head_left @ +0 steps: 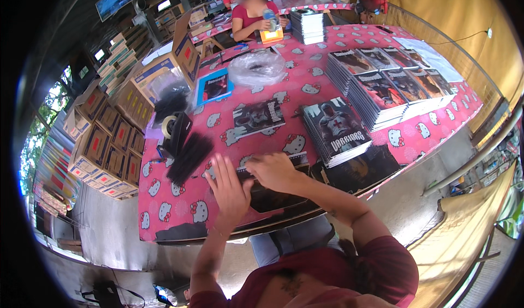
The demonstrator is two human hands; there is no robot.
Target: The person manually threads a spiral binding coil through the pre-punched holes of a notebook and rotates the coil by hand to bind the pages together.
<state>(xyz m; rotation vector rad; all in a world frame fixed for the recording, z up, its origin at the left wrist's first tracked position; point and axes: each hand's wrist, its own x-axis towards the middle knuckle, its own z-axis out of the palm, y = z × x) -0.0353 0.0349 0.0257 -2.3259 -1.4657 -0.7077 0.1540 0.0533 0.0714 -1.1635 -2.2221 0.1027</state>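
A dark-covered notebook (275, 200) lies at the table's near edge in front of me. My left hand (230, 192) rests flat over its left end, fingers stretched out and thumb toward the right hand. My right hand (275, 172) is closed, its fingers curled down at the notebook's far edge; whatever they grip is hidden. A row of binding holes or coil shows just beyond the right hand. Left of my left hand lies a bundle of thin black strands (189, 158), perhaps binding coils. Farther out sits a single dark-covered notebook (259, 118).
Right of my hands stands a notebook stack (335, 130), with larger stacks (390, 84) beyond. A tape dispenser (177, 133), blue folder (214, 85) and clear plastic roll (256, 68) lie on the pink tablecloth (169, 212). Cartons (106, 150) stand left. A co-worker (254, 21) sits across.
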